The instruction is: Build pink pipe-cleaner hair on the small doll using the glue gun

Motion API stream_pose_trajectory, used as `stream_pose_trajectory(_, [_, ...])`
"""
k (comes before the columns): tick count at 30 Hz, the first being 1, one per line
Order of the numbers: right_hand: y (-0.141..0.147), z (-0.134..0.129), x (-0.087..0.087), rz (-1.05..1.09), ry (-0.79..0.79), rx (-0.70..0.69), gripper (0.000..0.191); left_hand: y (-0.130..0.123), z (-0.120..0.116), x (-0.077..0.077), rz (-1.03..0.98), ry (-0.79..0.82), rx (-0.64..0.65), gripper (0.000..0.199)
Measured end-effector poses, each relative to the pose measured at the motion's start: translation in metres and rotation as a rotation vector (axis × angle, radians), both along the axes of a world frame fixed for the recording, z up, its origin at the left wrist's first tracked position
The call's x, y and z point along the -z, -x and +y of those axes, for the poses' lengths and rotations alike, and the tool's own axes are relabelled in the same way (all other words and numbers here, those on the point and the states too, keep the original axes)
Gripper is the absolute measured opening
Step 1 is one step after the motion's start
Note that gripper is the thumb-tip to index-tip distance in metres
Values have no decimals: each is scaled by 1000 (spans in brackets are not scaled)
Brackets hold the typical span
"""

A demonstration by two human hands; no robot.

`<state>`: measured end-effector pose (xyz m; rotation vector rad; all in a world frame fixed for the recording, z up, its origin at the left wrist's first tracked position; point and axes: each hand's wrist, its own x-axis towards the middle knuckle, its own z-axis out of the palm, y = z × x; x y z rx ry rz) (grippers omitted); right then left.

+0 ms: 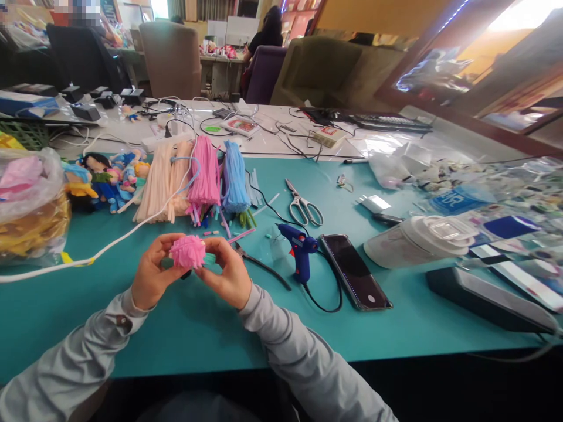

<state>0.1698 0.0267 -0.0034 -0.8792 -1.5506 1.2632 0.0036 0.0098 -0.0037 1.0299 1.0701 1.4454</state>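
Note:
Between my two hands is a pink fluffy flower with green pieces at its sides, raised over the green mat. My left hand pinches its left side, and my right hand grips the green part on the right. Beyond them lie bundles of pipe cleaners: peach, pink and blue. Short cut pieces are scattered in front of the bundles. Pliers rest just right of my right hand, near a blue glue gun. Scissors lie behind the glue gun.
A phone and a white lidded cup are at the right, with a dark case beyond. Small dolls and a plastic bag sit at the left. A white cable crosses the mat. A person sits far behind.

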Motion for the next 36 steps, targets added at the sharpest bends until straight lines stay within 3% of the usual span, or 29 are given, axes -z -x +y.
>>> stream_pose_trajectory(3, [-11, 9, -9, 85, 25, 47, 33, 1, 4, -1, -61, -21, -75, 42])
stream_pose_trajectory(7, [-34, 25, -20, 202, 34, 313, 27, 3, 12, -4, -209, -19, -177, 36])
stream_pose_trajectory(10, [-47, 31, -24, 229, -44, 500, 23, 6, 15, -5, -279, 70, -165, 29])
stream_pose_trajectory(13, [-55, 30, -23, 204, -209, 654, 21, 8, 17, -5, -334, 168, -139, 25])
stream_pose_trajectory(19, [-73, 21, -18, 100, -786, 951, 9, 7, 20, -4, -458, 231, -112, 23])
stream_pose_trajectory(22, [-92, 15, -16, 32, -895, 1142, 17, 11, 21, 0, -497, 269, -54, 23])
stream_pose_trajectory(25, [-113, 7, -6, -44, -736, 1223, 34, 14, 23, 4, -518, 323, -1, 23])
stream_pose_trajectory(29, [-132, -2, 12, -194, -384, 1076, 54, 13, 25, 11, -459, 344, -4, 24])
stream_pose_trajectory(32, [-136, -1, 19, -372, -138, 983, 65, 7, 24, 14, -342, 266, -28, 29])
stream_pose_trajectory(36, [-137, 3, 18, -624, 3, 877, 46, 1, 19, 18, -143, 13, -128, 39])
